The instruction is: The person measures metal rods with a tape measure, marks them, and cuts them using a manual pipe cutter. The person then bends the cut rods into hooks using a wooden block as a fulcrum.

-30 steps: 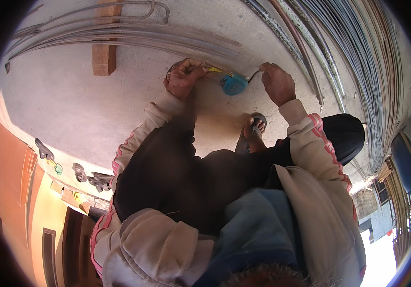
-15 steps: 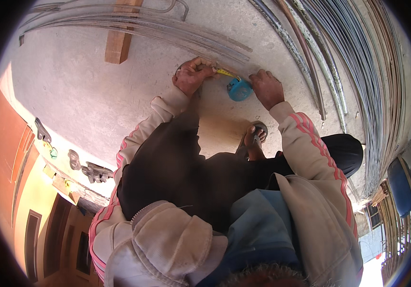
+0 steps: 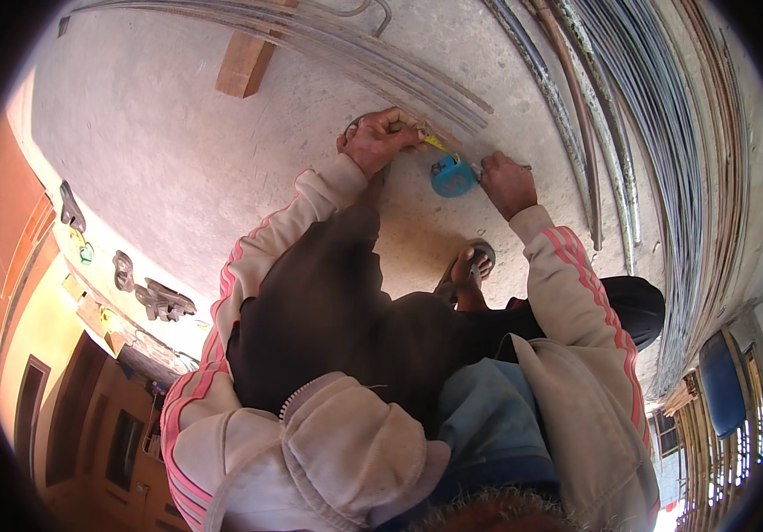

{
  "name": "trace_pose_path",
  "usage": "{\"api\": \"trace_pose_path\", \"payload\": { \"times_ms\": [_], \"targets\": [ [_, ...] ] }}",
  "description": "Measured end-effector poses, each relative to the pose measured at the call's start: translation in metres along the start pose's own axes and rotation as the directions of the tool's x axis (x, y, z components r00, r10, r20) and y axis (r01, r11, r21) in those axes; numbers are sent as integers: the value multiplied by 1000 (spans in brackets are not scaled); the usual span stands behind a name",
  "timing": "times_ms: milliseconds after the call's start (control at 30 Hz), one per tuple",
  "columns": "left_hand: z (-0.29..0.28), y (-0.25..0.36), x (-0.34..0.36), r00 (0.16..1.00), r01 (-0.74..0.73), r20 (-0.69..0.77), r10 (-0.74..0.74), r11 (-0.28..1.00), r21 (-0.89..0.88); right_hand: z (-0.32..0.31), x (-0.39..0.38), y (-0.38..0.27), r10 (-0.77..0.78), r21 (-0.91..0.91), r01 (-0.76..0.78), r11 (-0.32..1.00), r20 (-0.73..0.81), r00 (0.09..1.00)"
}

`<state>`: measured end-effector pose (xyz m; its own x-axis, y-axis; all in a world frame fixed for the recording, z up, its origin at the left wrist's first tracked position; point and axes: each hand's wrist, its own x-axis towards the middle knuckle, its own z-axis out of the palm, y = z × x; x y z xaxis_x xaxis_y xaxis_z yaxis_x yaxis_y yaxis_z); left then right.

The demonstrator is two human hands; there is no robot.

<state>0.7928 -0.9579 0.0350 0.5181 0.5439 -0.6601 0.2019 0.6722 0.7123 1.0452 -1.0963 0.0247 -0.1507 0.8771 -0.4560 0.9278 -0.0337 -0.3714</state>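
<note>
Head cam, looking down: I have both hands in view over a grey concrete floor (image 3: pixel 222 177), w/ a blue tape measure (image 3: pixel 454 180) in the gap btwn them. Its yellow blade (image 3: pixel 436 143) is out a short way, running up & to the L from the case to the L hand (image 3: pixel 371 144). L fingers (image 3: pixel 406 137) are pinched together on the far end of the blade. R hand (image 3: pixel 509 186) sits just R of the case, its fingers bent & pointing at it; whether they grip anything I can't tell, the detail there being too small. Nor can I tell whether the case rests on the floor or hangs just above it.

Surroundings: upper L, thin rods (image 3: pixel 333 37) pass over a squared wood block (image 3: pixel 244 69), their R ends nr the hands. Upper R, mottled pipes (image 3: pixel 543 73) lie alongside a thick bundle of grey rods (image 3: pixel 652 115), which curves down the R side. Below the case, a foot (image 3: pixel 464 268) in a dark slipper. Lower ctr, I see black trousers (image 3: pixel 319 293) & two beige sleeves (image 3: pixel 559 266) w/ pink stripes. Far L, dark footwear (image 3: pixel 164 301) on a sunlit strip nr an orange wall (image 3: pixel 9 204); far R, a dark-blue panel (image 3: pixel 720 390), upright nr some slats.
</note>
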Motion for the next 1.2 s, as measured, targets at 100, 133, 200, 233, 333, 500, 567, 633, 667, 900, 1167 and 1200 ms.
{"api": "trace_pose_path", "payload": {
  "times_ms": [100, 133, 200, 233, 333, 500, 567, 633, 667, 900, 1167, 1200],
  "targets": [
    [-2, -4, 1, 999, -5, 40, 8, 998, -60, -22, 1, -4, 236, 81, -232, 969, -45, 971],
    [-2, -4, 0, 1000, -6, 11, 5, 999, 37, -33, -1, -9, 223, 170, -207, 963, -79, 972],
    [-3, -1, -1, 999, 18, -38, -10, 975, 223, -62, -5, -19, 262, 333, -221, 917, -81, 962],
    [-2, 1, -2, 1000, 8, -24, -4, 981, 192, -75, -3, -27, 236, 410, -173, 895, -106, 966],
    [1, 11, -5, 1000, 8, -30, -1, 977, 214, -99, 14, -60, 203, 534, -91, 840, -154, 967],
    [0, 22, -10, 991, 115, -123, -60, 852, 510, -104, 64, -92, 160, 444, -92, 891, -117, 980],
    [-2, 21, -10, 985, 166, -137, -109, 833, 528, -102, 72, -95, 180, 476, -116, 872, -91, 979],
    [-3, 17, -10, 984, 173, -126, -125, 845, 506, -100, 77, -97, 201, 482, -156, 862, -44, 979],
    [-3, 16, -8, 987, 152, -109, -114, 868, 473, -98, 79, -96, 203, 474, -165, 865, -29, 979],
    [-1, 25, -15, 979, 195, -160, -124, 785, 588, -91, 95, -85, 94, 454, -61, 889, -51, 994],
    [-4, 24, -12, 976, 219, -153, -157, 710, 669, -108, 103, -80, 148, 605, -166, 779, 80, 986],
    [-3, 23, -13, 972, 237, -158, -176, 699, 675, -109, 102, -80, 184, 655, -176, 735, 57, 981]
  ]
}}
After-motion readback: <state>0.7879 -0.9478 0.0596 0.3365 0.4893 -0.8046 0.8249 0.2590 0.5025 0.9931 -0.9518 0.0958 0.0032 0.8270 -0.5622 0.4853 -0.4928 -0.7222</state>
